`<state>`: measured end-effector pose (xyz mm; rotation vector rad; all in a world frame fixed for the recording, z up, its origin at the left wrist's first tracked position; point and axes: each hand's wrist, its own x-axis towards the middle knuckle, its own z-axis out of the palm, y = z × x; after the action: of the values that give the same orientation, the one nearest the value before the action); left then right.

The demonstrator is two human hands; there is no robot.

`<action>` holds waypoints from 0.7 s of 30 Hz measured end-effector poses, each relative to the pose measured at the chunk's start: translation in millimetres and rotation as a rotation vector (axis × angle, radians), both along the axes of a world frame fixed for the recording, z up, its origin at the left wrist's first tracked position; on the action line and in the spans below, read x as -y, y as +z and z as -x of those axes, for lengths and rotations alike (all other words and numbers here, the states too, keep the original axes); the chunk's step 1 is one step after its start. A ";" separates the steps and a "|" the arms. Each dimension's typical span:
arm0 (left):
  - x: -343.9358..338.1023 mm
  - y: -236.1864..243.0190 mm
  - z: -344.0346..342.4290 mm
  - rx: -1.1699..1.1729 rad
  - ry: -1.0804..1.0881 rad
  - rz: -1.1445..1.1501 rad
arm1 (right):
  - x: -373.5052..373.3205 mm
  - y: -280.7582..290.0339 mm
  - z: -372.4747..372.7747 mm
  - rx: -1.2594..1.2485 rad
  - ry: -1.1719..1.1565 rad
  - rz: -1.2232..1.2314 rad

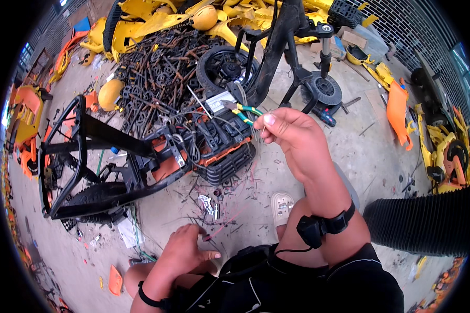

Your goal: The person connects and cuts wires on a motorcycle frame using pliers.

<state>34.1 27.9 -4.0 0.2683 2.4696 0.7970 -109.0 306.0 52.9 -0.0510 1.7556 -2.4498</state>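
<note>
Pliers (238, 110) in right hand (293, 130), probably light, stiff, best gripped by handles (253, 109); beside left knee, left hand (185, 251) loosely spread.

You are in what looks like a rough vehicle workshop or scrap shed. Along the top of the frame, yellow panels (151, 23) lie piled up, with a heap of rusty metal parts (154, 78) below them. A bare black frame (109, 142) with wires and parts attached fills the left and centre in front of you. Your right hand (292, 130) holds pliers (244, 110), and a power drill (326, 117) lies right of upper centre. Scraps litter your concrete floor (350, 161), and a brick wall (404, 31) curves through the upper right.
</note>
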 end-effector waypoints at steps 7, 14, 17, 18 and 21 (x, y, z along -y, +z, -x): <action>-16.8 6.4 20.1 -0.181 0.107 -0.341 | 39.8 -3.4 -31.5 0.025 0.222 -0.057; -31.8 7.4 30.3 -0.226 0.142 -0.647 | 58.5 -9.5 -44.8 0.047 0.338 -0.004; -32.4 2.2 33.8 -0.171 0.096 -0.776 | 61.1 -15.4 -44.8 0.078 0.346 0.052; -31.8 -0.9 34.2 -0.136 0.075 -0.815 | 61.4 -17.0 -44.5 0.100 0.358 0.069; -32.3 -1.3 31.2 0.182 0.217 -1.012 | 62.3 -20.2 -44.6 0.161 0.342 0.100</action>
<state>2.9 60.2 -5.2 0.2557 1.7484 2.0148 -64.3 243.8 32.7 -0.1461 1.4234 -2.2240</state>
